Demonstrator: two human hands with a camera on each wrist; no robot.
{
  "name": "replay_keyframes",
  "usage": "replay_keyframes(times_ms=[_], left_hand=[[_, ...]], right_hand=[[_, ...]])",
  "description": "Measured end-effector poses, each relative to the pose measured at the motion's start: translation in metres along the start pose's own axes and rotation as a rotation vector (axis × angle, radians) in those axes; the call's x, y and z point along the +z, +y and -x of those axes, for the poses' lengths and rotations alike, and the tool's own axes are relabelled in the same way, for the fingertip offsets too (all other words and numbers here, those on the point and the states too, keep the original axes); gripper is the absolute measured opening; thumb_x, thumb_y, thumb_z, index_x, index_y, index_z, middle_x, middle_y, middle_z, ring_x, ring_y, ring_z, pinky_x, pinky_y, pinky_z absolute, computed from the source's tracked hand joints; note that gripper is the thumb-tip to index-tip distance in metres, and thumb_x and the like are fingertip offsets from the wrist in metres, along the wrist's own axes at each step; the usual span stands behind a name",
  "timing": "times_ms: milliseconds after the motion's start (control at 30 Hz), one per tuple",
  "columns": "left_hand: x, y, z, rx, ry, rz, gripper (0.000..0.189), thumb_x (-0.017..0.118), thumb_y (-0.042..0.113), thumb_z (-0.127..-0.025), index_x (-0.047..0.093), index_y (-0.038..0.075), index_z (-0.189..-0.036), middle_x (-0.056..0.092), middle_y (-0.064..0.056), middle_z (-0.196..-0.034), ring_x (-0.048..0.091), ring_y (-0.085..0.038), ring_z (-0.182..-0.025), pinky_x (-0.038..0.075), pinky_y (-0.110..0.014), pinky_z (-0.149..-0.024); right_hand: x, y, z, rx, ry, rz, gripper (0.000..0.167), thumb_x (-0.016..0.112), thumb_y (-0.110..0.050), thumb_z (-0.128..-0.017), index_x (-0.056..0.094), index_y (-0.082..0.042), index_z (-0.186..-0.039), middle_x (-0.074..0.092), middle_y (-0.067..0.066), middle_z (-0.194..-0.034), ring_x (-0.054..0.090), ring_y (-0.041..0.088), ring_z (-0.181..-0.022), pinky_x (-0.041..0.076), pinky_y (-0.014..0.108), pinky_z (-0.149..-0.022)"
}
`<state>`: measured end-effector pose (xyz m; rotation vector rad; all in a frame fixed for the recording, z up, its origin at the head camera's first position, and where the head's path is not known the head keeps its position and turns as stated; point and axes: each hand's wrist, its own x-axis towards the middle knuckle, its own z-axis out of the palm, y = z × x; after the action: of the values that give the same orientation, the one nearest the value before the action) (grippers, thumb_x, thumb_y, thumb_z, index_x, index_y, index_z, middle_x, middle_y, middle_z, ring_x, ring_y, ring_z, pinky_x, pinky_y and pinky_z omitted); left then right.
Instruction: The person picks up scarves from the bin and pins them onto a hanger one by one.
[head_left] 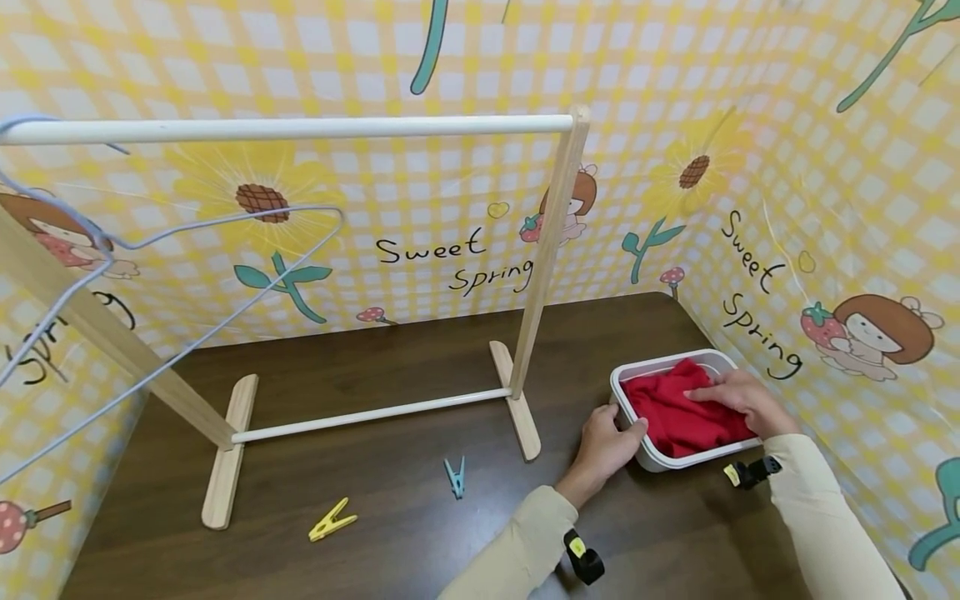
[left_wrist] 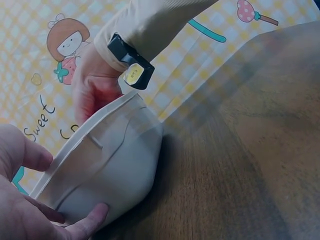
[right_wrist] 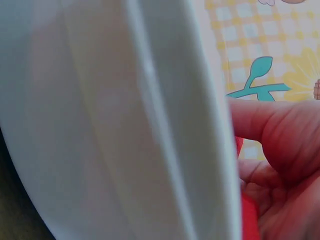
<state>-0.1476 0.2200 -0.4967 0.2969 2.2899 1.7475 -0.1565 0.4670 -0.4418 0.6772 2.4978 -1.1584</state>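
At the right of the table, a white plastic tub [head_left: 651, 457] holds a crumpled red cloth [head_left: 678, 417]. My left hand [head_left: 609, 442] grips the tub's near left side, thumb over the rim; in the left wrist view its fingers [left_wrist: 92, 220] lie against the outer wall. My right hand [head_left: 742, 398] reaches over the right side of the tub and pinches the red cloth. In the right wrist view the tub's wall [right_wrist: 110, 125] hides much of the cloth, and a strip of red shows beside the curled fingers of the right hand [right_wrist: 285, 160].
A wooden rack with a white top rail [head_left: 337, 127] stands at the left and middle. A light blue wire hanger [head_left: 240, 293] hangs at its left end. A yellow clothespin [head_left: 330, 521] and a teal clothespin [head_left: 455, 478] lie in front. Patterned yellow cloth walls [head_left: 420, 183] enclose the table.
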Motion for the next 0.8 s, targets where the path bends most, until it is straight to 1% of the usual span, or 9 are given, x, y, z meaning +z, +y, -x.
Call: replay_keyframes(times_ms=[167,267,433,500,633,733,800], left_hand=[[0.0,0.0,0.0,0.002,-0.002,0.017,0.045,0.072,0.03,-0.09,0.07,0.003,-0.126,0.067,-0.009,-0.122,0.063,-0.023,-0.112,0.053,-0.036,-0.101],[0.0,0.001,0.002,0.004,0.003,0.023,0.043,0.072,0.029,-0.09,0.07,0.002,-0.124,0.068,-0.01,-0.122,0.063,-0.023,-0.111,0.053,-0.035,-0.1],[-0.001,0.002,0.001,-0.006,0.014,0.02,0.05,0.07,0.03,-0.091,0.066,-0.001,-0.13,0.066,-0.013,-0.128,0.062,-0.026,-0.119,0.052,-0.038,-0.105],[-0.002,0.003,0.001,-0.006,0.019,0.015,0.052,0.07,0.03,-0.091,0.065,-0.002,-0.131,0.066,-0.013,-0.13,0.062,-0.026,-0.121,0.051,-0.038,-0.106],[-0.001,0.002,0.001,-0.003,0.014,0.002,0.053,0.07,0.032,-0.092,0.065,-0.001,-0.132,0.066,-0.013,-0.129,0.062,-0.026,-0.121,0.051,-0.038,-0.106],[0.001,0.001,0.003,-0.006,0.008,0.005,0.052,0.07,0.033,-0.092,0.066,0.0,-0.131,0.066,-0.012,-0.127,0.062,-0.025,-0.119,0.052,-0.037,-0.104],[0.002,0.0,0.004,-0.003,0.009,0.008,0.05,0.07,0.033,-0.092,0.067,0.0,-0.13,0.067,-0.011,-0.126,0.062,-0.025,-0.118,0.053,-0.037,-0.103]], right_hand=[[-0.002,0.001,0.0,-0.019,-0.053,-0.119,0.035,0.074,-0.027,-0.092,0.057,-0.024,-0.061,0.053,-0.014,-0.061,0.051,0.011,-0.073,0.046,0.022,-0.065],[-0.002,0.002,0.001,-0.006,-0.056,-0.159,0.032,0.075,-0.026,-0.091,0.059,-0.025,-0.064,0.056,-0.015,-0.066,0.053,0.011,-0.077,0.047,0.023,-0.067],[0.002,0.001,-0.001,-0.005,-0.013,-0.129,0.028,0.077,-0.027,-0.088,0.063,-0.024,-0.064,0.057,-0.015,-0.074,0.049,0.015,-0.086,0.045,0.025,-0.072],[0.004,0.0,-0.003,-0.005,0.008,-0.118,0.032,0.077,-0.027,-0.088,0.061,-0.025,-0.061,0.056,-0.015,-0.072,0.048,0.015,-0.087,0.043,0.025,-0.072],[0.006,0.002,-0.005,0.017,0.008,-0.13,0.039,0.074,-0.028,-0.091,0.056,-0.025,-0.056,0.054,-0.014,-0.064,0.05,0.012,-0.08,0.045,0.024,-0.068],[0.008,0.004,-0.004,0.025,-0.006,-0.131,0.039,0.074,-0.027,-0.091,0.057,-0.025,-0.056,0.055,-0.014,-0.061,0.053,0.011,-0.072,0.047,0.024,-0.065],[0.009,0.005,-0.004,0.031,-0.007,-0.131,0.039,0.075,-0.028,-0.09,0.056,-0.025,-0.056,0.055,-0.013,-0.06,0.053,0.01,-0.069,0.047,0.024,-0.064]])
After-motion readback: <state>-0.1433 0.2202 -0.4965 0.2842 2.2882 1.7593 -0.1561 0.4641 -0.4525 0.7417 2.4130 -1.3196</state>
